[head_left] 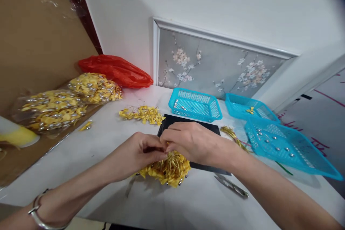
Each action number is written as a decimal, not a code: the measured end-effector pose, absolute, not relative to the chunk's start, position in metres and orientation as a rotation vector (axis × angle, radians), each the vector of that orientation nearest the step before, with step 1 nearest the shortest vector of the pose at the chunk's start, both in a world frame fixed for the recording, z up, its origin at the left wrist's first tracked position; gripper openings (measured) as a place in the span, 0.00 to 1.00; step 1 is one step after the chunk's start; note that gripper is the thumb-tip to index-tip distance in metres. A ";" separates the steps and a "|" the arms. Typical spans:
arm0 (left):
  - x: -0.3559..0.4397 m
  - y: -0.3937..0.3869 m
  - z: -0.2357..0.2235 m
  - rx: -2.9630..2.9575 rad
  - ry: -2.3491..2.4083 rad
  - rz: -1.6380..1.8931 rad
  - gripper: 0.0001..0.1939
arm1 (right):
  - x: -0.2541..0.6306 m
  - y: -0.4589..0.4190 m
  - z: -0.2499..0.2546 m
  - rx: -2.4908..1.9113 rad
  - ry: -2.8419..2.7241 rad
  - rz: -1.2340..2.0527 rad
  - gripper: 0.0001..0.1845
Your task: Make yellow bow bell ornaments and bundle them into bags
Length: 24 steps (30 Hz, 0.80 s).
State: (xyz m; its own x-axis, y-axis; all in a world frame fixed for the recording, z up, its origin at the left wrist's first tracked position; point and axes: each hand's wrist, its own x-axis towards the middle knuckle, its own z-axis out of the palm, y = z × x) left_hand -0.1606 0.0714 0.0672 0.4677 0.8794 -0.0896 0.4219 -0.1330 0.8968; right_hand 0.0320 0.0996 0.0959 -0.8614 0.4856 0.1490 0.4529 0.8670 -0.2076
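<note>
Both hands meet over a bunch of yellow ribbon bows [172, 170] with silver beads and fine gold cords gathered on top. My left hand [147, 149] pinches at the top of the bunch, thumb and fingertips together. Curled over the same spot, my right hand [188, 138] has its fingertips touching those of the left. The exact point they grip is hidden between the fingers. Partly under the right hand lies a black flat board [210, 167]. A small pair of snips [231, 186] rests on the white table [107, 158], right of the bunch.
Loose yellow bows [147, 115] lie behind my left hand. At left are bagged bows [56, 109], a red plastic bag [115, 72] and a yellow-white roll [18, 133]. Blue baskets [195, 104] stand at the back and right, some holding beads. Gold cords [233, 134] lie beside my right wrist.
</note>
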 end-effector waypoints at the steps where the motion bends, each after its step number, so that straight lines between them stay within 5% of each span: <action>1: -0.159 0.071 0.066 1.753 1.111 0.582 0.08 | 0.031 0.100 0.095 -0.695 -2.839 0.248 0.06; 11: -0.150 0.075 0.059 1.931 1.205 0.729 0.09 | 0.047 0.106 0.084 -0.506 -2.436 0.447 0.04; 18: -0.157 0.080 0.058 1.945 1.127 0.740 0.09 | 0.069 0.109 0.035 -0.749 -1.797 1.097 0.22; 24: -0.153 0.085 0.055 1.877 1.149 0.694 0.09 | 0.043 0.103 0.023 -0.741 -1.800 1.153 0.02</action>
